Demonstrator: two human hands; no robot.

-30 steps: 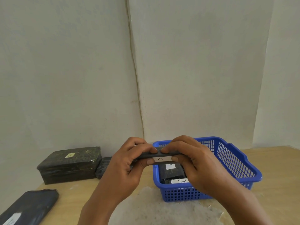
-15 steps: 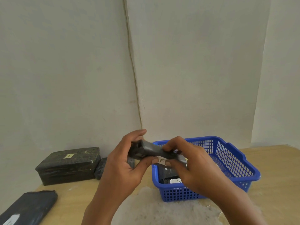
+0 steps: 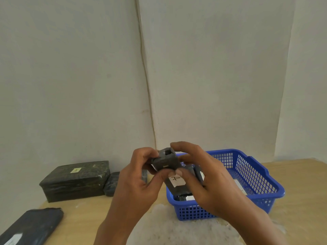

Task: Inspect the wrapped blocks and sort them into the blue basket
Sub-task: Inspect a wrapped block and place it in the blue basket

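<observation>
Above the basket (image 3: 254,175) rim at its ten o'clock corner, a wrapped block (image 3: 166,161) is pinched by both hands, left (image 3: 139,175) and right (image 3: 200,175), fingers curled round it. It is judged stiff, light and slick-wrapped, best gripped across its short ends.

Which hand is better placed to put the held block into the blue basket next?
Probably the right hand: it already grips the wrapped block directly over the blue basket. The left hand holds it from the side away from the basket.
</observation>
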